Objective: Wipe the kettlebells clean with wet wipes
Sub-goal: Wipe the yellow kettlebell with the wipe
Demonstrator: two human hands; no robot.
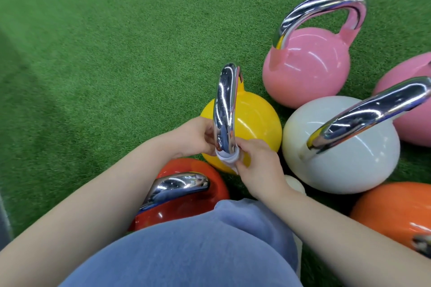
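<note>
Nearest the knee, both hands work a white wet wipe (225, 158) looped round the chrome handle (225, 109) base: left hand (196, 135) and right hand (256, 158) fingers pinching it. Beyond, glossy yellow kettlebell (256, 123) sits on green turf (116, 53).
</note>
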